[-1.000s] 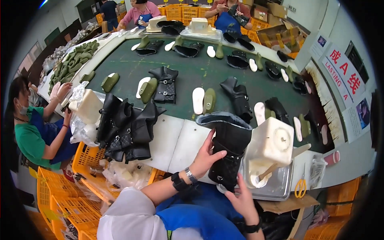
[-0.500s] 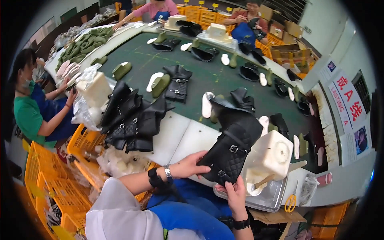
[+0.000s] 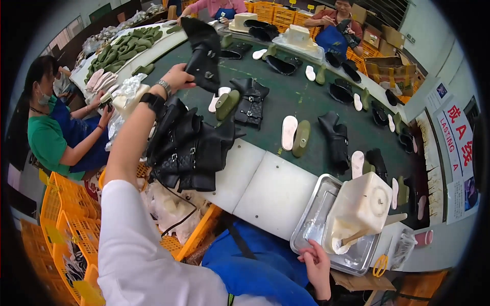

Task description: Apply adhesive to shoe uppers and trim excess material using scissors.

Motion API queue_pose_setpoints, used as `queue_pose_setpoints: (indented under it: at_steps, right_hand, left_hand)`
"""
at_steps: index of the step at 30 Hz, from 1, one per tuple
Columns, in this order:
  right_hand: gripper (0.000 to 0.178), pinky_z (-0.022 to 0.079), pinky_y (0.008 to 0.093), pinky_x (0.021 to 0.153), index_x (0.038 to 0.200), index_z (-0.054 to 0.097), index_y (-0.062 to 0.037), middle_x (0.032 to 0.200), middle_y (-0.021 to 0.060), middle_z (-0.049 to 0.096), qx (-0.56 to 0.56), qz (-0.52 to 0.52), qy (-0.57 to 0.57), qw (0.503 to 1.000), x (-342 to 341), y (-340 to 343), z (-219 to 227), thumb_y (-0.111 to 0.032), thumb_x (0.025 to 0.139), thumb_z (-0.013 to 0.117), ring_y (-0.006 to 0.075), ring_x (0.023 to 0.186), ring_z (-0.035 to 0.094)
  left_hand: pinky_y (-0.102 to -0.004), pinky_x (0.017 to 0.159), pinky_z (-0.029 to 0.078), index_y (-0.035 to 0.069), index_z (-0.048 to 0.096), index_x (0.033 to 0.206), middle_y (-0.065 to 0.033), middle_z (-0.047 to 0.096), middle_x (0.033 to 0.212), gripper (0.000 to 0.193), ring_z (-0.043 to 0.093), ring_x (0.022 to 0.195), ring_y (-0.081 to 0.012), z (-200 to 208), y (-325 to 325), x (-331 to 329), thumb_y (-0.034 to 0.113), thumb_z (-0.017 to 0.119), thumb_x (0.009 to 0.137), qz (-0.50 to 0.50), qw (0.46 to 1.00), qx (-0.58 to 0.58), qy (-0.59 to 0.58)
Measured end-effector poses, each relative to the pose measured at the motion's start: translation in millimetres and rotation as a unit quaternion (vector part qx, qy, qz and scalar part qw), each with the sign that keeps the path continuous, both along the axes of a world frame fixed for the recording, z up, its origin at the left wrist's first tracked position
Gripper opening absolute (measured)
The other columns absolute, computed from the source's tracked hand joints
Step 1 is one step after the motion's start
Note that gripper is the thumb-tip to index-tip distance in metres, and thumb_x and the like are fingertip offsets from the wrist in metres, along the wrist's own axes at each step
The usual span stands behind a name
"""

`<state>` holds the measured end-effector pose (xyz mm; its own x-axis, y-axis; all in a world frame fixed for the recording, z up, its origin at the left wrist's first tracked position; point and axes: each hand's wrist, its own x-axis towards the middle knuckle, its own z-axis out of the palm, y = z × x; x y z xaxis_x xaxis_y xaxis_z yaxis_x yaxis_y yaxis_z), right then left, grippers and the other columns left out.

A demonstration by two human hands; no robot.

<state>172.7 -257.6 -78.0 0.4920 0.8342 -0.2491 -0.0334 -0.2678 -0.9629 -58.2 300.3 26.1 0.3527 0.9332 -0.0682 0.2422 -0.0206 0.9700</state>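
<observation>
My left hand (image 3: pixel 178 78) reaches out to the far left, over the green belt, its fingers closed on the edge of a black boot upper (image 3: pixel 204 53). The upper hangs in the air, slightly blurred. Below it a pile of black boot uppers with buckled straps (image 3: pixel 190 150) lies at the left on the white table edge. My right hand (image 3: pixel 315 261) holds nothing, its fingers loosely apart at the near rim of a metal tray (image 3: pixel 312 217). On that tray stands a cream plastic container (image 3: pixel 361 204) with a brush (image 3: pixel 357 234) at its opening.
Green shoe lasts (image 3: pixel 301 138), pale insoles (image 3: pixel 289 132) and more boot uppers (image 3: pixel 250 102) lie across the green belt (image 3: pixel 204 133). Yellow scissors (image 3: pixel 380 264) are right of the tray. Orange crates (image 3: pixel 76 199) stand at the left. Co-workers (image 3: pixel 56 127) work left and across.
The boot upper went from both hands in front of me to the far left in my left hand. My right hand let go of it. Another upper at the belt's middle is now unobstructed.
</observation>
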Motion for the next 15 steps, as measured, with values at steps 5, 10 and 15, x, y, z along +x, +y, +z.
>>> queue_pose_setpoints:
  at_steps: [5,10,15]
  right_hand:
    - [0.033,0.048,0.0245,0.067,0.117,0.05,0.0025,0.088,0.0114,0.062,-0.018,-0.039,-0.022,0.999,-9.3,-4.5,-6.3,-0.001,0.084,0.053,0.0162,0.072,0.061]
    - [0.032,0.046,0.0243,0.072,0.119,0.05,0.0028,0.094,0.009,0.062,-0.07,-0.01,-0.073,0.995,-12.9,1.0,16.3,-0.007,0.089,0.052,0.0134,0.08,0.057]
    - [0.03,0.046,0.0242,0.072,0.118,0.051,0.0031,0.092,0.0087,0.062,-0.105,-0.023,-0.07,0.992,-12.2,10.8,7.9,-0.008,0.089,0.052,0.0133,0.079,0.057]
  left_hand:
    - [-0.0303,0.063,0.056,0.003,0.053,0.102,-0.009,0.055,0.09,0.029,0.06,0.08,-0.022,-46.1,85.9,-3.8,-0.009,0.055,0.075,0.105,0.983,-0.084,0.125]
    - [-0.035,0.061,0.058,0.002,0.053,0.104,-0.01,0.055,0.094,0.033,0.062,0.08,-0.0263,-100.0,140.7,-20.8,-0.011,0.055,0.073,0.102,0.962,-0.118,0.225]
    - [-0.0333,0.063,0.056,0.005,0.044,0.126,-0.0127,0.057,0.104,0.054,0.061,0.084,-0.0272,-94.6,118.1,-9.9,-0.004,0.056,0.074,0.194,0.965,-0.061,0.167]
